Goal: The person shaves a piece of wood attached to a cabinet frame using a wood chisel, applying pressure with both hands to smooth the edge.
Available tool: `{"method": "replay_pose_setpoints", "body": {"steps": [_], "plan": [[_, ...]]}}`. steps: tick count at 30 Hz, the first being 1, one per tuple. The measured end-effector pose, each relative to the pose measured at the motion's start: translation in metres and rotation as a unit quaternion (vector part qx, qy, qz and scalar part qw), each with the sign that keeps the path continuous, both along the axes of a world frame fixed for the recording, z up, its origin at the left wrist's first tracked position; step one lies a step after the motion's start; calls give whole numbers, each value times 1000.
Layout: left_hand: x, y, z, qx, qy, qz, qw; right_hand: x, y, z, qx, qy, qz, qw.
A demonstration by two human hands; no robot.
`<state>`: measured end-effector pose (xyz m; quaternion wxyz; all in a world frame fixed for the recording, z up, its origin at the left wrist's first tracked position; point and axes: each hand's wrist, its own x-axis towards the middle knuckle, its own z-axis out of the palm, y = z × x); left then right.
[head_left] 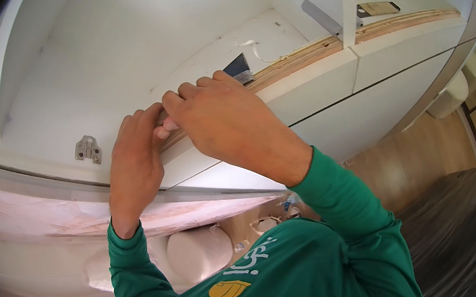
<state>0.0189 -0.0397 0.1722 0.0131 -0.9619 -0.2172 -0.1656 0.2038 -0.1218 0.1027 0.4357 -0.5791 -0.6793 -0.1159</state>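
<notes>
Nearest the camera, two green sleeves (pixel 319 261) come up from the lower edge and cross a band of pale plastic sheeting (pixel 61 215) that lies below the white cabinet's (pixel 113 42) front lip. The left hand (pixel 137 162) rises almost straight up from its cuff, back toward the camera, its fingertips bent over the raw plywood edge (pixel 323 45) of the white panel (pixel 331 82); the fingers lie close together and press on the edge, though what they pinch, if anything, cannot be told. The right hand (pixel 224 116) reaches in from the right with the wrist bent, knuckles uppermost, fingers curled tight and touching the left fingertips at the same spot on the edge. A dark scraper blade (pixel 239 67) shows just beyond its knuckles, lying on the panel's top beside the plywood edge; whether that hand grips its handle is hidden. Left of the hands a metal hinge plate (pixel 88 148) sits on the cabinet's inner wall, near the lip, with open white surface above it. The plywood edge runs on up and to the right, bare past the blade, to a grey handle (pixel 322 19) near the top. Beyond the panel's dark seams, wooden floor (pixel 423 155) lies open at right.
</notes>
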Motion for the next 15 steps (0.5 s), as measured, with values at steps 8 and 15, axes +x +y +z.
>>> {"method": "replay_pose_setpoints", "body": {"steps": [8, 15], "plan": [[-2, 9, -6, 4, 12, 9, 1000, 2, 2, 1, -19, 7, 5, 1000], [4, 18, -13, 13, -28, -41, 999, 5, -2, 9, -68, -20, -20, 997]]}}
